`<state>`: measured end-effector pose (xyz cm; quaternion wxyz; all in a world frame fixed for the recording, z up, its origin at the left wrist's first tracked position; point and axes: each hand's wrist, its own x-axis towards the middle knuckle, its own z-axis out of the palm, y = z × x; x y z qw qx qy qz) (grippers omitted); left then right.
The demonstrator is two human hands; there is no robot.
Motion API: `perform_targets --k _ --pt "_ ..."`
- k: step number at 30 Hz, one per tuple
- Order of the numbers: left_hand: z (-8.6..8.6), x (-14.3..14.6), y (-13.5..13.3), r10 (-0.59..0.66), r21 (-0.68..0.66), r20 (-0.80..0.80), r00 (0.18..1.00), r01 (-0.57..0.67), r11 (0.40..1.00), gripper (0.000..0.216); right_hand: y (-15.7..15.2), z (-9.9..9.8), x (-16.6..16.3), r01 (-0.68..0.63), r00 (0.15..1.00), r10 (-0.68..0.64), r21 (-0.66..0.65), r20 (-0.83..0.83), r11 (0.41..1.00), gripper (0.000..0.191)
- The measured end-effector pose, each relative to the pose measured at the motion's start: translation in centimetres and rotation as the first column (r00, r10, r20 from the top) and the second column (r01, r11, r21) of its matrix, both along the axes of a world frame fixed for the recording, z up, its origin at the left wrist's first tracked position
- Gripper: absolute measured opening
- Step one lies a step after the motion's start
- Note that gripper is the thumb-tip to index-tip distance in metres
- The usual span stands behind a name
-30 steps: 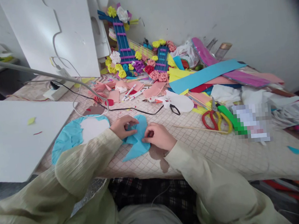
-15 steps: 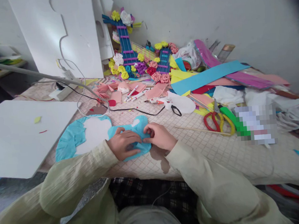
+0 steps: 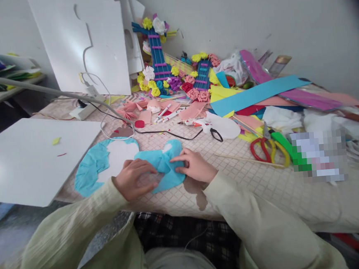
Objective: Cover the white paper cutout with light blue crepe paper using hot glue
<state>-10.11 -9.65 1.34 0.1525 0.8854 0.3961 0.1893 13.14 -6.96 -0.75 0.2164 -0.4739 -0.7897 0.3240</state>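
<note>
A white guitar-shaped cutout [image 3: 119,158] lies flat near the table's front edge, partly covered with crinkled blue crepe paper [image 3: 159,159]. White still shows over its middle and in a small patch at the upper right. My left hand [image 3: 136,179], slightly blurred, lies low over the lower edge of the paper, fingers stretched out and nothing visible in them. At the right end, my right hand [image 3: 199,166] has its bent fingers closed on a fold of the crepe paper. What is under both palms is hidden.
A glue gun [image 3: 205,126] with a black cord lies behind the cutout. Scissors [image 3: 269,146] and a thin stick [image 3: 246,160] are to the right. A large white board [image 3: 41,158] is at left. Flower-trimmed paper guitars [image 3: 157,57] stand by the wall.
My left hand has moved left and toward me, away from my right hand, its fingers straighter. The right fingers stay at the crepe paper. The whole view has shifted slightly.
</note>
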Motion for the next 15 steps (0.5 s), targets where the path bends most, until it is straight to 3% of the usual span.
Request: perform_targets --k 6,15 --pt "-1.4 0.8 -2.2 0.0 -0.092 0.011 1.0 0.001 0.996 0.032 0.2 0.0 0.0 0.006 1.0 -0.006 -0.006 -0.027 1.0 0.028" --pt "-1.2 3.0 -0.7 -0.006 -0.022 0.126 0.992 0.009 1.0 0.013 0.2 -0.1 0.0 0.004 0.999 -0.005 -0.023 -0.038 1.0 0.029"
